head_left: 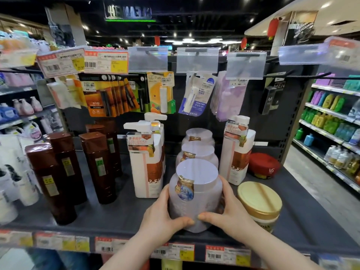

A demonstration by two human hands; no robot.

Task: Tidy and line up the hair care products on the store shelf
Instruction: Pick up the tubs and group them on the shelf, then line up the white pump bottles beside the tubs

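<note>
A pale lilac jar [195, 193] with a flat lid stands at the front of the dark shelf [120, 213]. My left hand [162, 215] grips its left side and my right hand [227, 209] grips its right side, thumbs meeting on the front. Two more lilac jars [197, 152] stand in a row behind it. Several tall brown bottles [97, 168] stand on the left. White pump bottles [147, 162] stand left of the jars, and another white pump bottle [236, 151] stands on the right.
A gold-lidded jar [260, 203] sits right beside my right hand. A red round tub [264, 165] lies at the back right. Hanging packets [161, 92] and price tags [106, 62] dangle above the shelf. An aisle with stocked shelves [331, 125] runs along the right.
</note>
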